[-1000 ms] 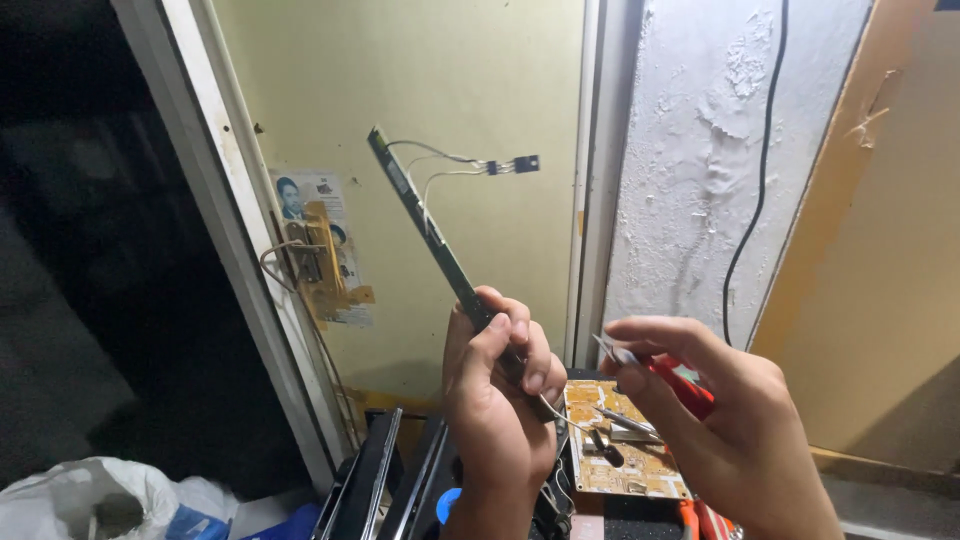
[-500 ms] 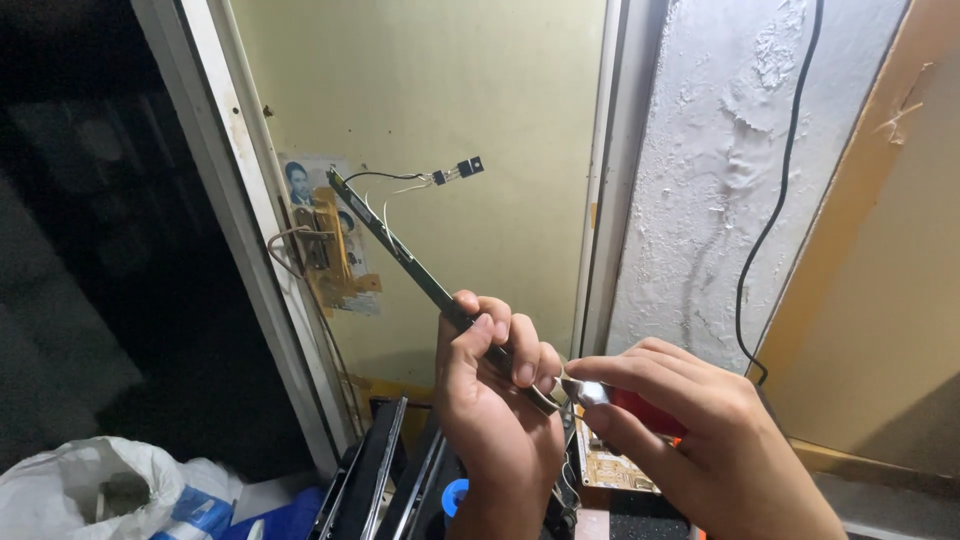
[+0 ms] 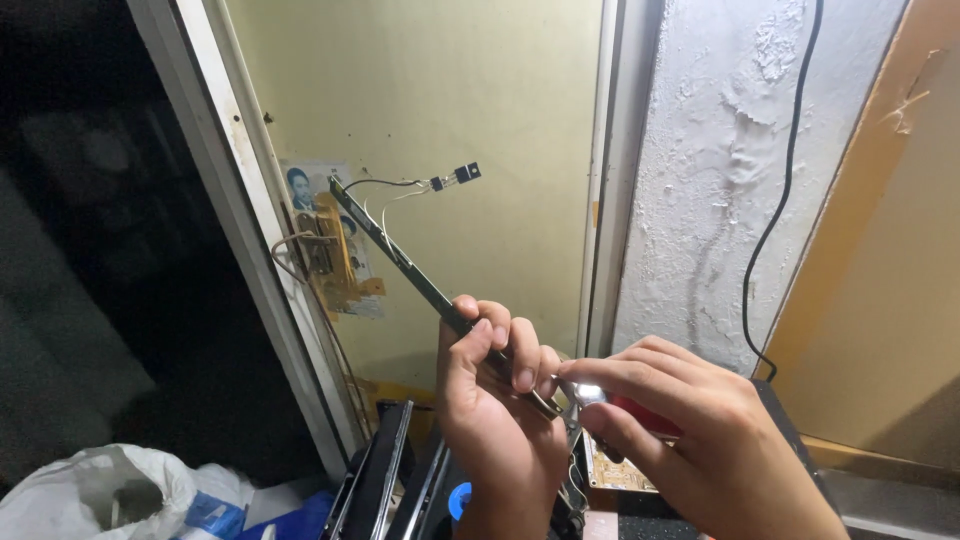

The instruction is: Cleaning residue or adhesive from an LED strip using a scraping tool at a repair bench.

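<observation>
Our left hand (image 3: 500,410) is clenched around the lower end of a long narrow circuit strip (image 3: 400,258), which slants up and to the left in front of the pale yellow door (image 3: 450,90). Thin wires at its top end lead to a small black component (image 3: 458,176). Our right hand (image 3: 690,440) pinches a red-handled metal tool (image 3: 610,400), its shiny tip touching the strip's lower end beside our left fingers. A black cable (image 3: 780,200) runs down the rough white wall (image 3: 720,180). A white plastic bag (image 3: 110,490) lies at lower left.
</observation>
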